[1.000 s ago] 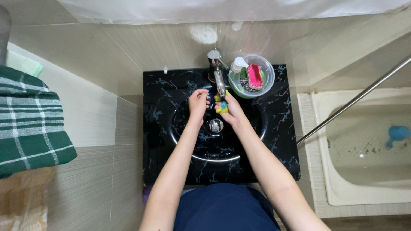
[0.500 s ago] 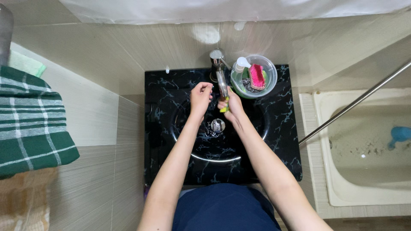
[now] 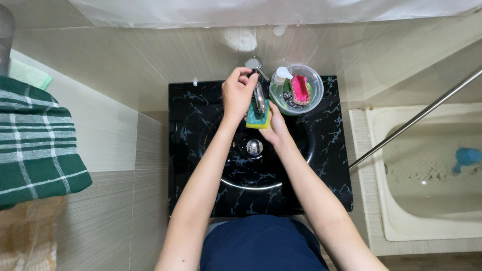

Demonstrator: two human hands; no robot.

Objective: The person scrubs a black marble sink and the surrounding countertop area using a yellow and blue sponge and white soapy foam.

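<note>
Black marble sink (image 3: pixel 326 150) seen from above. The left hand (image 3: pixel 238 94) curls its fingers around the tap (image 3: pixel 258 90). The right hand (image 3: pixel 274 129) grips a green-and-yellow sponge (image 3: pixel 257 116) under the spout, beside a clear bowl (image 3: pixel 312 80) with a pink brush (image 3: pixel 300 89).

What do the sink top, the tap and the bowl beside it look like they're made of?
Sink top: glossy black marble or a marble-look material, judging by its pale veins. Tap: shiny silver metal, probably chromed, with bright reflections. Bowl: clear plastic by the look of it, since the pink brush inside shows through.
</note>
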